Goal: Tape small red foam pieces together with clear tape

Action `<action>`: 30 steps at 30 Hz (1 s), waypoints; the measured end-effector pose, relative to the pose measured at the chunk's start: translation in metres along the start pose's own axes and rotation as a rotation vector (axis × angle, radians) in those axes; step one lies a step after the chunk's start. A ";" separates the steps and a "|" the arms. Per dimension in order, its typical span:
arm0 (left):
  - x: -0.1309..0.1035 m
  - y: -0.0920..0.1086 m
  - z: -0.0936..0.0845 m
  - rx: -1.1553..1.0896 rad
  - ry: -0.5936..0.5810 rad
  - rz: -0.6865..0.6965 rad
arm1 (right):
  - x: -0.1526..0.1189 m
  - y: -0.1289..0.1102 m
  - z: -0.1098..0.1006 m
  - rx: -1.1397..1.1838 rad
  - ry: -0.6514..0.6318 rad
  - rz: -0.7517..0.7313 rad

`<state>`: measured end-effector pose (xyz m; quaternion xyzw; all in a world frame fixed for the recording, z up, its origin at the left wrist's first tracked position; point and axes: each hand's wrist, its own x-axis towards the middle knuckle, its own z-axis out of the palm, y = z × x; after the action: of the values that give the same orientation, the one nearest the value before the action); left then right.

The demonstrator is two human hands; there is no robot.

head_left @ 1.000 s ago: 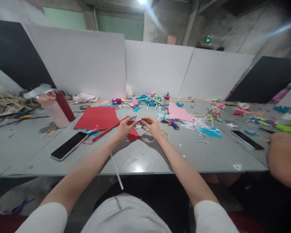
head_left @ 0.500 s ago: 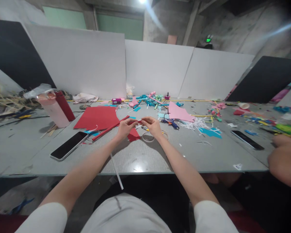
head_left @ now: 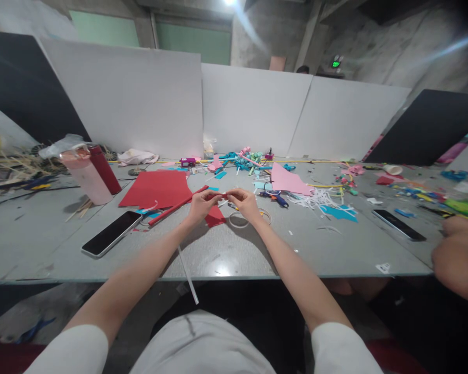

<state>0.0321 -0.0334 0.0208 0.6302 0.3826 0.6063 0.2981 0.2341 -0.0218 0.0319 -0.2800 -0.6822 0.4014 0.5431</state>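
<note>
Over the middle of the table, my left hand [head_left: 202, 207] and my right hand [head_left: 245, 203] meet fingertip to fingertip, both closed in a pinch. Between them is a small red piece [head_left: 224, 196], mostly hidden by the fingers; its exact kind is too small to tell. A long red stick [head_left: 173, 209] lies beside my left hand, and a red scrap [head_left: 215, 216] lies just beneath the hands. Under my right wrist sits a pale ring [head_left: 237, 225], possibly a tape roll. A large red sheet [head_left: 156, 188] lies to the left.
A phone [head_left: 111, 234] and a pink bottle [head_left: 86, 179] stand left. To the right are a pink sheet [head_left: 287, 179], a blue-handled tool [head_left: 280, 199], white shreds [head_left: 315, 199] and another phone [head_left: 399, 224]. A white strip [head_left: 189, 278] overhangs the front edge. Another person's arm [head_left: 458, 257] rests far right.
My hands stay pinched together in nearly the same place, with only a slight shift of the fingers. A dark head shape now shows above the back panel.
</note>
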 end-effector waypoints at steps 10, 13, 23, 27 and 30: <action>-0.002 -0.001 0.001 0.027 -0.008 0.013 | 0.001 -0.005 0.000 -0.074 -0.019 0.055; -0.002 -0.002 0.002 0.008 -0.018 0.009 | 0.003 -0.001 0.000 -0.078 -0.010 0.074; 0.000 -0.009 0.001 0.020 -0.026 -0.009 | 0.004 0.002 -0.001 -0.086 0.009 0.082; 0.001 -0.008 0.001 0.061 -0.009 -0.027 | 0.005 0.005 0.000 -0.118 0.013 0.078; 0.001 -0.007 0.001 0.065 -0.012 -0.051 | 0.004 0.007 -0.001 -0.152 0.004 0.053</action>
<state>0.0320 -0.0286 0.0152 0.6333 0.4162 0.5819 0.2951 0.2337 -0.0147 0.0284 -0.3391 -0.7022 0.3620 0.5107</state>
